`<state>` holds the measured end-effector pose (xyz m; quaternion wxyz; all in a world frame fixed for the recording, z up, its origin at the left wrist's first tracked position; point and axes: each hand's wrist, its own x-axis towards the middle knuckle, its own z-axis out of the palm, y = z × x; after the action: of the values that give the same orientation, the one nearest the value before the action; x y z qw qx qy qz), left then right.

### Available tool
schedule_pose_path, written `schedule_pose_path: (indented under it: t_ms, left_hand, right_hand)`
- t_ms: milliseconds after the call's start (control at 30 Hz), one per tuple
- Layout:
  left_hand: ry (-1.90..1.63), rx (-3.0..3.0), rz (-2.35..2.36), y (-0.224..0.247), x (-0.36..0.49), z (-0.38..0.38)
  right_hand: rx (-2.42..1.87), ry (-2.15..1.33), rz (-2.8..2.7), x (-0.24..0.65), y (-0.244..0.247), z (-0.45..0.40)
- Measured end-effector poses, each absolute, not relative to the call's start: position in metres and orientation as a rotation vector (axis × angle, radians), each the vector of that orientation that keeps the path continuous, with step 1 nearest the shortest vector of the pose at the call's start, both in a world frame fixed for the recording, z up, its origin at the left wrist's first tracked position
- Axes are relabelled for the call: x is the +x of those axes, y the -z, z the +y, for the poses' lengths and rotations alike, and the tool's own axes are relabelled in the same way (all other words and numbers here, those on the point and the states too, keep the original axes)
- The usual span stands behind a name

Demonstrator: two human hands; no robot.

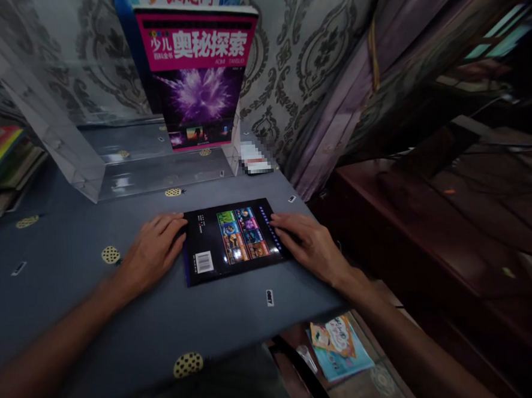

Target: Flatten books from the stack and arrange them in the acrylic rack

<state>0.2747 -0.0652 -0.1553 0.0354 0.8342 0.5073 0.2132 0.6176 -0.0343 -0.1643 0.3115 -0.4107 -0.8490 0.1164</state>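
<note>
A dark book (214,238) lies flat on the table, its back cover up, with a barcode and two rows of small coloured pictures. My left hand (160,244) grips its left edge, fingers together and thumb near the cover. At the opposite edge, my right hand (307,241) holds the book between fingers and thumb. Behind it, a book with a pink and purple cover (203,98) stands upright in a clear plastic stand (81,171). A blue book (127,27) shows partly behind that one.
A blue-grey cloth with pineapple prints covers the table (237,321). Stacked books (2,167) sit at the far left. Patterned curtain (276,72) hangs behind. To the right is a dark red cabinet (384,216) with cables. Below the table edge lie colourful booklets (343,362).
</note>
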Motion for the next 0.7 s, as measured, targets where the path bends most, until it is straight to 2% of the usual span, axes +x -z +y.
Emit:
schedule_pose_path:
  t_ms: [267, 433, 700]
  left_hand:
    - [-0.597, 2.725, 1.516, 0.157, 0.283, -0.072]
    - [-0.420, 2.850, 1.228, 0.158, 0.304, -0.092]
    - [-0.166, 3.034, 1.222, 0.159, 0.320, -0.104]
  right_hand:
    - [-1.070, -0.325, -2.168, 0.625, 0.156, -0.085]
    - [-1.048, -0.293, -2.221, 0.625, 0.154, -0.085]
    - [-1.002, -0.324, -2.215, 0.616, 0.149, -0.077]
